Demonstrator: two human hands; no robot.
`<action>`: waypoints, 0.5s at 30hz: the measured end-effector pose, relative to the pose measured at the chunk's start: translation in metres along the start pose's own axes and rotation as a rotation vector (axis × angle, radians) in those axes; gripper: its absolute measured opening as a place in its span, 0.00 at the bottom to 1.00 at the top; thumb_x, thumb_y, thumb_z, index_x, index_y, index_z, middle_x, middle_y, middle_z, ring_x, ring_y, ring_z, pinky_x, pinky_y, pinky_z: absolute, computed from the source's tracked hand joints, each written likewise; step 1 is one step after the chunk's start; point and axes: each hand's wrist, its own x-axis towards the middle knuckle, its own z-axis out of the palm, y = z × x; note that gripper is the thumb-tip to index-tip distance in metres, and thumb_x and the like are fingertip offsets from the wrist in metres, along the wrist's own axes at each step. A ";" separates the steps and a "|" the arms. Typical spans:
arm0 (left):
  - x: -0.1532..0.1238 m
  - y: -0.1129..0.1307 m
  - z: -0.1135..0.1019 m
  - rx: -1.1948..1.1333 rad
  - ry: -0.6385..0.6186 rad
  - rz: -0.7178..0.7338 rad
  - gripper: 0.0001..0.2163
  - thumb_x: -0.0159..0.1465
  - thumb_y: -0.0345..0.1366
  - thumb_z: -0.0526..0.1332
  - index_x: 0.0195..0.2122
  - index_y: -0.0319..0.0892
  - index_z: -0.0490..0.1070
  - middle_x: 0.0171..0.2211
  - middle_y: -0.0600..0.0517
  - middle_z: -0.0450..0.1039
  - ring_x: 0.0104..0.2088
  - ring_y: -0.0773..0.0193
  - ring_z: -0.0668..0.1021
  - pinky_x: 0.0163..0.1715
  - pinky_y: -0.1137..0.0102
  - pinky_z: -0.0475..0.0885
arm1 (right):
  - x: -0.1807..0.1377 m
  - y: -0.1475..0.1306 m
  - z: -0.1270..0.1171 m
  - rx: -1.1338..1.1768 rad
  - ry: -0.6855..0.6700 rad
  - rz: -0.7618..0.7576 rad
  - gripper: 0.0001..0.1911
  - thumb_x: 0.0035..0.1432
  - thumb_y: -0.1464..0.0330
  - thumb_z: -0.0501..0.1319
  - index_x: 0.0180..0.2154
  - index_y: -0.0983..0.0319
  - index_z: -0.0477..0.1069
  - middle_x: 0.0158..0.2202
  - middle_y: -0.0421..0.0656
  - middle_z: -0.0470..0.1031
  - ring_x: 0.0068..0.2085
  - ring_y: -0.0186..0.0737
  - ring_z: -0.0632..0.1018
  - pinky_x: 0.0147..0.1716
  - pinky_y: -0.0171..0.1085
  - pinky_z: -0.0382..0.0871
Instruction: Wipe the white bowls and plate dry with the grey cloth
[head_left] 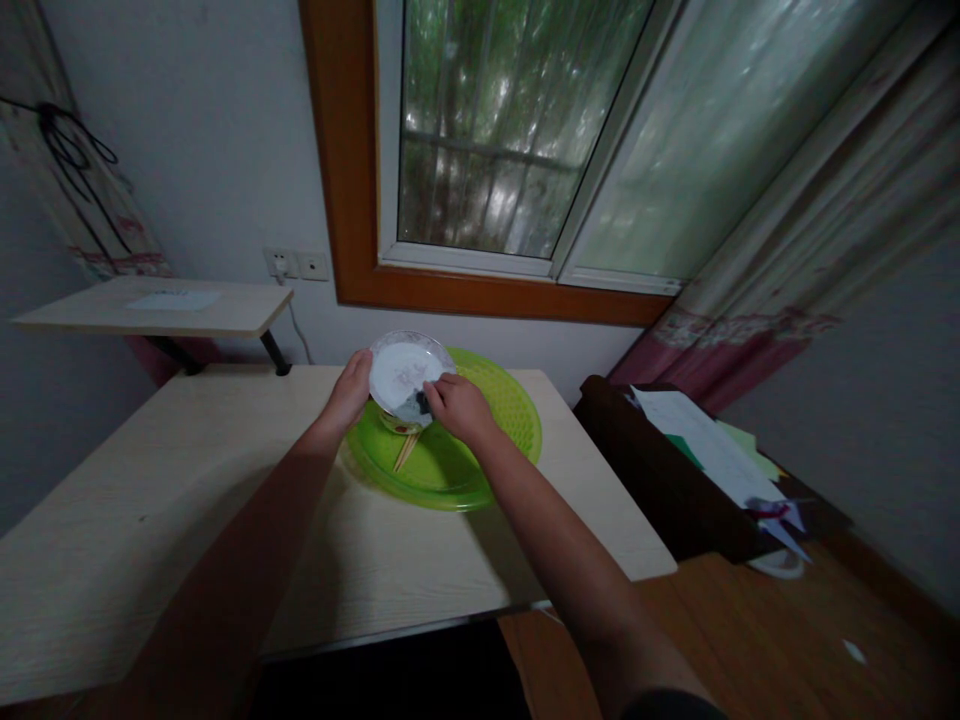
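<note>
My left hand (351, 388) grips the left rim of a white plate (401, 370), holding it tilted above a round green tray (491, 455) on the pale wooden table (150, 530). At the plate's lower right edge my right hand (459, 403) is closed on a small dark thing (422, 402) and presses it against the plate's face. Under the plate, wooden chopsticks (406, 450) stick out onto the tray, next to what looks like a small bowl, mostly hidden.
A smaller raised side table (150, 307) stands at the back left by a wall socket (296, 264). A dark chair or stand with papers (705, 440) sits right of the table. A window and curtain fill the back wall. Wooden floor lies at the right.
</note>
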 end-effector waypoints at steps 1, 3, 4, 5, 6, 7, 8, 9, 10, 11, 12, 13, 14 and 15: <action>0.000 0.001 0.001 0.012 -0.001 -0.001 0.22 0.68 0.56 0.55 0.48 0.41 0.72 0.50 0.44 0.77 0.53 0.55 0.77 0.58 0.61 0.70 | -0.001 -0.001 0.001 0.037 -0.007 -0.062 0.26 0.77 0.60 0.48 0.38 0.64 0.81 0.38 0.48 0.81 0.41 0.41 0.78 0.46 0.37 0.67; -0.001 0.004 0.002 0.037 -0.004 0.001 0.22 0.68 0.56 0.54 0.47 0.41 0.72 0.48 0.44 0.77 0.51 0.55 0.78 0.57 0.61 0.71 | -0.002 -0.002 0.004 0.134 -0.014 -0.201 0.25 0.77 0.61 0.49 0.38 0.64 0.81 0.37 0.47 0.81 0.41 0.40 0.78 0.47 0.38 0.67; -0.002 0.006 0.003 0.051 -0.006 0.006 0.22 0.69 0.56 0.53 0.47 0.41 0.72 0.48 0.44 0.77 0.50 0.55 0.78 0.56 0.61 0.72 | -0.002 -0.003 0.006 0.190 -0.013 -0.265 0.24 0.77 0.61 0.49 0.39 0.64 0.81 0.37 0.47 0.81 0.42 0.40 0.78 0.48 0.38 0.67; -0.002 0.007 0.003 0.064 -0.010 0.015 0.22 0.69 0.55 0.53 0.46 0.41 0.72 0.48 0.44 0.77 0.50 0.56 0.77 0.56 0.61 0.71 | -0.003 -0.003 0.007 0.249 -0.011 -0.318 0.24 0.77 0.61 0.49 0.40 0.65 0.81 0.38 0.48 0.81 0.43 0.40 0.78 0.49 0.38 0.68; -0.003 0.009 0.003 0.075 -0.015 0.025 0.22 0.69 0.55 0.53 0.46 0.41 0.72 0.48 0.44 0.77 0.50 0.55 0.77 0.57 0.61 0.71 | -0.003 -0.004 0.009 0.308 -0.007 -0.359 0.24 0.77 0.61 0.49 0.42 0.65 0.81 0.40 0.48 0.82 0.45 0.40 0.78 0.51 0.38 0.68; -0.003 0.010 0.004 0.083 -0.022 0.033 0.21 0.69 0.55 0.53 0.45 0.41 0.72 0.48 0.44 0.77 0.50 0.55 0.77 0.57 0.60 0.71 | -0.003 -0.005 0.010 0.362 -0.005 -0.390 0.23 0.76 0.61 0.49 0.44 0.65 0.81 0.42 0.48 0.82 0.47 0.40 0.78 0.52 0.38 0.69; -0.003 0.011 0.004 0.087 -0.030 0.037 0.21 0.69 0.54 0.53 0.45 0.41 0.72 0.48 0.44 0.77 0.50 0.55 0.77 0.58 0.60 0.70 | -0.003 -0.006 0.011 0.409 -0.006 -0.415 0.23 0.76 0.61 0.49 0.46 0.65 0.81 0.45 0.49 0.82 0.49 0.40 0.78 0.54 0.38 0.69; -0.003 0.011 0.003 0.086 -0.036 0.037 0.21 0.69 0.54 0.53 0.46 0.41 0.72 0.48 0.44 0.77 0.50 0.55 0.77 0.58 0.60 0.70 | -0.003 -0.007 0.011 0.444 -0.011 -0.434 0.22 0.76 0.62 0.49 0.49 0.64 0.80 0.48 0.49 0.82 0.51 0.40 0.78 0.56 0.39 0.69; -0.003 0.011 0.003 0.084 -0.043 0.033 0.21 0.69 0.54 0.53 0.46 0.42 0.72 0.48 0.45 0.76 0.50 0.55 0.77 0.58 0.59 0.70 | -0.003 -0.008 0.011 0.464 -0.019 -0.449 0.22 0.76 0.62 0.49 0.51 0.63 0.79 0.51 0.48 0.81 0.53 0.40 0.78 0.58 0.40 0.69; -0.004 0.012 0.003 0.083 -0.048 0.028 0.21 0.69 0.54 0.52 0.46 0.42 0.72 0.48 0.45 0.76 0.50 0.54 0.77 0.58 0.59 0.70 | -0.003 -0.010 0.011 0.468 -0.026 -0.461 0.22 0.76 0.62 0.49 0.54 0.63 0.78 0.54 0.49 0.80 0.56 0.41 0.77 0.60 0.41 0.69; -0.004 0.013 0.003 0.088 -0.055 0.024 0.21 0.69 0.54 0.53 0.46 0.42 0.72 0.47 0.45 0.76 0.50 0.54 0.77 0.58 0.59 0.70 | -0.004 -0.011 0.010 0.459 -0.033 -0.468 0.22 0.76 0.62 0.49 0.56 0.62 0.77 0.57 0.49 0.79 0.58 0.41 0.76 0.61 0.42 0.68; -0.005 0.014 0.002 0.097 -0.063 0.023 0.20 0.69 0.54 0.53 0.46 0.42 0.72 0.47 0.45 0.76 0.50 0.54 0.77 0.59 0.59 0.69 | -0.004 -0.013 0.009 0.440 -0.037 -0.471 0.22 0.76 0.62 0.49 0.58 0.62 0.76 0.59 0.49 0.77 0.60 0.42 0.75 0.63 0.43 0.67; -0.006 0.016 0.002 0.108 -0.070 0.024 0.20 0.69 0.53 0.53 0.46 0.42 0.72 0.48 0.45 0.76 0.51 0.54 0.76 0.60 0.59 0.69 | -0.004 -0.015 0.008 0.414 -0.041 -0.470 0.22 0.76 0.62 0.49 0.60 0.62 0.75 0.61 0.49 0.76 0.62 0.42 0.74 0.64 0.44 0.66; -0.007 0.018 0.002 0.120 -0.079 0.025 0.20 0.69 0.53 0.53 0.46 0.42 0.72 0.48 0.44 0.76 0.52 0.53 0.76 0.60 0.59 0.68 | -0.004 -0.016 0.007 0.385 -0.045 -0.468 0.23 0.76 0.62 0.49 0.61 0.62 0.73 0.63 0.49 0.74 0.63 0.43 0.73 0.65 0.45 0.65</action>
